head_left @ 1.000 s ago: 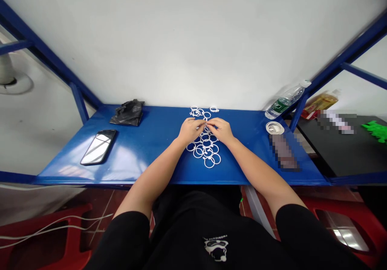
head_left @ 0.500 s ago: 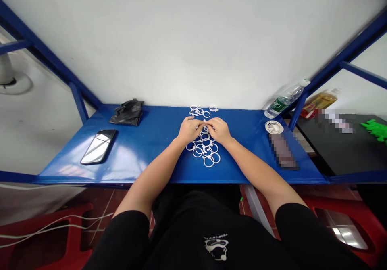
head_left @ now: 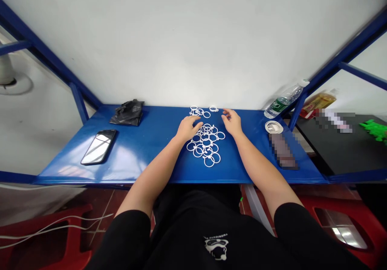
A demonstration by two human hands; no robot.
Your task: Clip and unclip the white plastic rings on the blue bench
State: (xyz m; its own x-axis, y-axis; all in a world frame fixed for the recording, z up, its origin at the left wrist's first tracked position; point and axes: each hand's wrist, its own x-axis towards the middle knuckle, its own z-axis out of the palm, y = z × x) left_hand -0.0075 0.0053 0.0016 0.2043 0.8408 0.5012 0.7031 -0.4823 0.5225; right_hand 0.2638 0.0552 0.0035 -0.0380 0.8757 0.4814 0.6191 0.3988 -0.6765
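A cluster of linked white plastic rings (head_left: 209, 161) lies in the middle of the blue table, with a smaller group of white rings (head_left: 206, 114) just beyond it. My left hand (head_left: 188, 128) rests at the upper left edge of the cluster, its fingertips reaching over the nearest rings. It holds nothing that I can see. My right hand (head_left: 232, 122) is to the right of the cluster, beyond its top edge, with its fingers spread and empty. It stands apart from the rings.
On the blue metal table (head_left: 145, 153) lie a black phone (head_left: 98, 147), a crumpled black plastic bag (head_left: 127, 112), a water bottle (head_left: 284, 102), a coil of white strip (head_left: 274, 127) and a pixelated object (head_left: 283, 152). A white wall stands behind. Red stools sit below.
My hands have parted from their pinch above the rings. The right hand has moved right and the left has eased back, and the rings at the top of the cluster now show.
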